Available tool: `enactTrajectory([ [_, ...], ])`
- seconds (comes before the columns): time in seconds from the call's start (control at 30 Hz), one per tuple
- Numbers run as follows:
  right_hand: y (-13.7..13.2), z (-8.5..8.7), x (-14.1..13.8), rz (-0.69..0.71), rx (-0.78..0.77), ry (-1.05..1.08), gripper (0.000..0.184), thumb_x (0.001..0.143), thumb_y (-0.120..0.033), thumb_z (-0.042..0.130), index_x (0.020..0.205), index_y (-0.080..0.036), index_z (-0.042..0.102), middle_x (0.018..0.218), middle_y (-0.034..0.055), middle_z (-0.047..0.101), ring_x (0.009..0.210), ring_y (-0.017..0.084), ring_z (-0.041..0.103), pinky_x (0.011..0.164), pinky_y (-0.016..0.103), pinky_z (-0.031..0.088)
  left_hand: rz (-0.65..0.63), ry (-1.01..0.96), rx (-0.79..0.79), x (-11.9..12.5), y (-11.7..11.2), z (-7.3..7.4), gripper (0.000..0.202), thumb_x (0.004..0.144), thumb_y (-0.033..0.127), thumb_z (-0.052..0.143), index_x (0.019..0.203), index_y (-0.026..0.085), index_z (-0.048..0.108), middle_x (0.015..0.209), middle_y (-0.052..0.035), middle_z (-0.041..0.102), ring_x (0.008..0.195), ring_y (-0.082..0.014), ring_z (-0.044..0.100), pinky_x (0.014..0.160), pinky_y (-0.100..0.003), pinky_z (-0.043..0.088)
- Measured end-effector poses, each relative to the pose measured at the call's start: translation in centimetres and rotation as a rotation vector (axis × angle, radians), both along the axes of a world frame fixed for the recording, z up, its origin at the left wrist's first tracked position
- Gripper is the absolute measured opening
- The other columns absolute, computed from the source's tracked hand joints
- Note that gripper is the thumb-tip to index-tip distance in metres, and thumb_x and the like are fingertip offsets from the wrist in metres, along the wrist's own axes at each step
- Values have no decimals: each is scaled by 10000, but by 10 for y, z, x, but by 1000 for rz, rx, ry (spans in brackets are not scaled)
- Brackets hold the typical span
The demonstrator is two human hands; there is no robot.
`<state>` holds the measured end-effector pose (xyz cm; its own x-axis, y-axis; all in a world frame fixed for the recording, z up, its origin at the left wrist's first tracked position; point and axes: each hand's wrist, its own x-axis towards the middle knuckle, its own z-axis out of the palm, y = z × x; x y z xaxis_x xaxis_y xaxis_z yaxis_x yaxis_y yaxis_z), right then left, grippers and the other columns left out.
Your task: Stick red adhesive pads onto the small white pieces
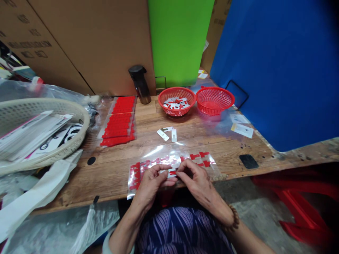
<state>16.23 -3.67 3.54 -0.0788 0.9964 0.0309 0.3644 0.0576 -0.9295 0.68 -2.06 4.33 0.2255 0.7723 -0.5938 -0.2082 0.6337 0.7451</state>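
Between my hands, over the table's front edge, is a small white card [164, 174] with a red sticker [172, 173] on it. My left hand [154, 179] is closed on the card, thumb on top and fingers beneath. The fingertips of my right hand [195, 177] pinch at the red sticker's right end. Under and behind my hands lies a clear sheet of red stickers [134, 176], with several stickers at both ends. Beyond it on the wood are a few small white cards [162, 134], one of them upright [174, 135].
A red basket [177, 92] holds several white and red cards, beside a second red basket [215, 92]. Stacked red sticker sheets [119, 120] lie left of a dark flask [141, 86]. A large cream basket [79, 141] stands far left. Blue [278, 70] and green [180, 42] panels rise behind.
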Motion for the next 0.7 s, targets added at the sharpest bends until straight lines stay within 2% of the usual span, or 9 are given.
enactTrajectory([
  [0.33, 0, -2, -1, -4, -20, 31, 101, 782, -126, 500, 705, -191, 491, 660, -38, 490, 616, 107, 458, 584, 225, 357, -4, -9, -9, -1, -1, -1, 310, 685, 236, 699, 936, 109, 569, 657, -75, 704, 604, -155, 683, 628, -222, 544],
  [0.57, 0, -1, -2, -10, -35, 42, 113, 776, -116, 509, 690, -187, 488, 656, -44, 484, 610, 100, 456, 576, 214, 348, 7, 11, 16, 1, 0, -1, 394, 589, 225, 772, 899, 105, 561, 691, -83, 711, 621, -145, 679, 607, -198, 536],
  [0.7, 0, -2, -3, -16, -58, 41, 113, 774, -119, 522, 686, -184, 491, 656, -45, 487, 612, 99, 460, 577, 213, 349, 1, 81, 46, 3, 0, -2, 380, 603, 241, 756, 893, 99, 555, 666, -85, 712, 597, -134, 673, 601, -194, 529],
])
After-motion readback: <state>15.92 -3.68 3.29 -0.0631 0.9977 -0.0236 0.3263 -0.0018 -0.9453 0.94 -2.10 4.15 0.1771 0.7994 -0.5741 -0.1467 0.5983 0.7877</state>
